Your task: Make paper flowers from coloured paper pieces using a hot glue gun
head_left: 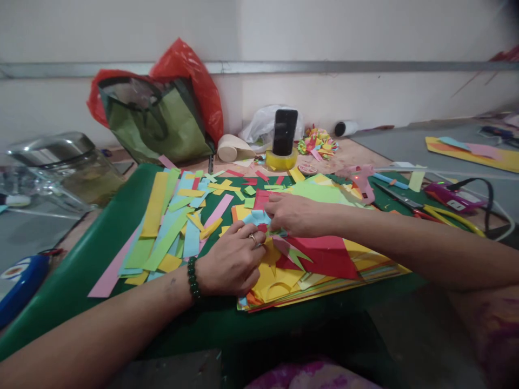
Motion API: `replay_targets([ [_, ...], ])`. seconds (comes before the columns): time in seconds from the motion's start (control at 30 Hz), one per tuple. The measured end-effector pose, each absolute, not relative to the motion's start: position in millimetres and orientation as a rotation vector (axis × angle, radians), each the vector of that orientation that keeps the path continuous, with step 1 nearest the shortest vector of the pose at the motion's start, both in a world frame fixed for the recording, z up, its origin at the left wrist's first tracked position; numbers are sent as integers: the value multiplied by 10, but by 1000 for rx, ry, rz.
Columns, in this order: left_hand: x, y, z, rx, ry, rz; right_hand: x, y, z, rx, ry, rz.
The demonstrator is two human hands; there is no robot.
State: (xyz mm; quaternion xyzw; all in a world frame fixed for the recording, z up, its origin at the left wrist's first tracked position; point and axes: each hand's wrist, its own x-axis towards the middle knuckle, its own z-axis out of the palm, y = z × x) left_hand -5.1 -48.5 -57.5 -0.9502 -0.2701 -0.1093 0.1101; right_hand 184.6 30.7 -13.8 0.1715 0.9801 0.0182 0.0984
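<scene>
Your left forearm (133, 308) extends from lower left, left hand (233, 259) palm down with fingers (245, 232) bent; your right forearm (389, 235) extends from the right, right hand (295, 215) close by, its fingers curled.

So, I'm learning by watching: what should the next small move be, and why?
Perhaps press the small red piece against the light-blue paper: the two appear to lie together, with the left hand beside them and the right hand close by, fingers bent down.
</scene>
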Motion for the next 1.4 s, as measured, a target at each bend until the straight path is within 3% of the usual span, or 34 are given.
replay_targets([
  [0.87, -56, -487, -557, -2832, -827, -247, 1979, 353, -208, 422, 2996, 45],
  [1.13, -51, -483, -556, -2837, -827, -210, 2135, 332, -116, 461, 3272, 124],
  [1.4, -67, -483, -552, -2834, -819, -224, 1953, 352, -283, 387, 3069, 97],
])
